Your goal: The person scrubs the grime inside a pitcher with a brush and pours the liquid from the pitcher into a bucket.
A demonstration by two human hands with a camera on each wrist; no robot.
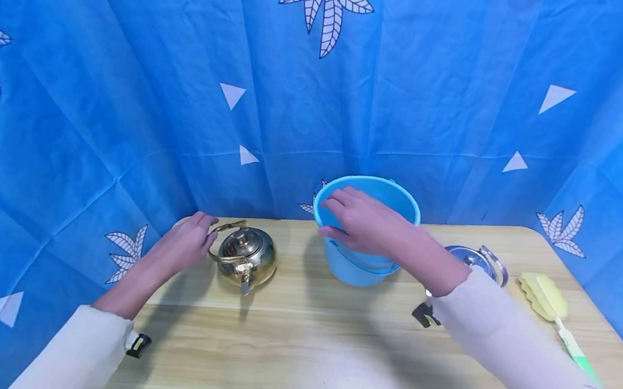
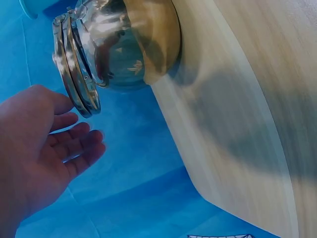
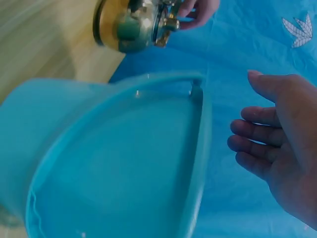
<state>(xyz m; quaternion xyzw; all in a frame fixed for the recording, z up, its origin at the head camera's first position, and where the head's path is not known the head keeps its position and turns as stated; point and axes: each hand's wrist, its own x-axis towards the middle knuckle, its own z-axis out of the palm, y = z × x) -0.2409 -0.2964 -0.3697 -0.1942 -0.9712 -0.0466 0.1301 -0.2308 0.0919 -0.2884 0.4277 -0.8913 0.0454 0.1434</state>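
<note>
In the head view, the gold kettle (image 1: 263, 257) stands near the far left corner of the worktop (image 1: 279, 349), with the left hand (image 1: 191, 240) at its outer side. The blue bucket (image 1: 350, 272) stands near the middle of the far edge, the right hand (image 1: 361, 222) above its mouth. A silver kettle (image 1: 464, 253), partly behind the right sleeve (image 1: 518, 347), stands towards the far right corner; a yellow sponge brush (image 1: 545, 295) lies along the right edge.

In the left wrist view, the left hand's fingers are loosely bent, its thumb beside the kettle's handle (image 2: 74, 69); contact is unclear.

In the right wrist view, the right hand is relaxed, thumb apart from fingers, clear of the bucket's rim (image 3: 198, 163).
</note>
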